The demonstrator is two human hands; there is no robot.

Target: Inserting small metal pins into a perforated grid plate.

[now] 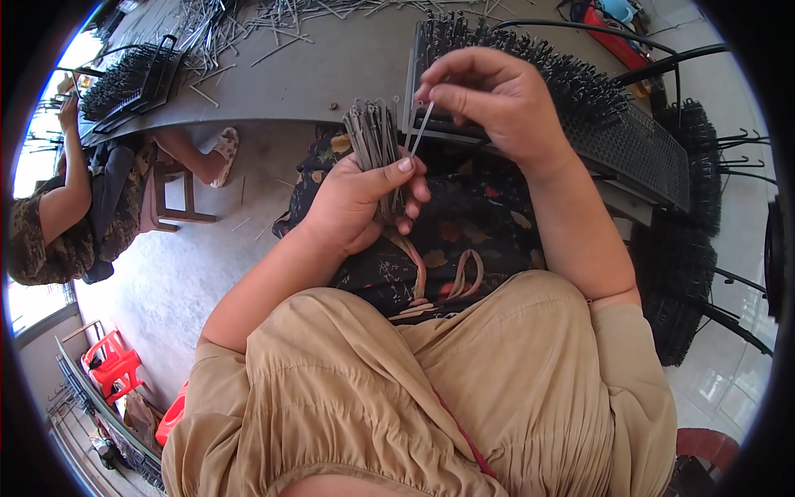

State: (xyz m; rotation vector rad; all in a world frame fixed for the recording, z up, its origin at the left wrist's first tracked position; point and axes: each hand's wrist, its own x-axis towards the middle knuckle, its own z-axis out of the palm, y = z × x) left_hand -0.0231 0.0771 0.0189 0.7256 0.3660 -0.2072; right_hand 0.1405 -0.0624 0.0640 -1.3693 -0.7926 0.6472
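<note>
Left hand (pixel 352 195) partly hides the wire bundle (pixel 373 137).

A grey surface (pixel 281 91) spans the top, its near edge bowed by the lens. Below it lies a pale, bare-looking grey floor (pixel 224 273), scuffed in places; at the far right the floor changes to light, glossy tiles (pixel 737 393) that catch reflections. A brown wooden stool (pixel 189 199) stands under the surface's left end, and a bright red plastic seat (pixel 118 364) sits lower left. Harsh white glare (pixel 23 319) washes out the left rim.
</note>
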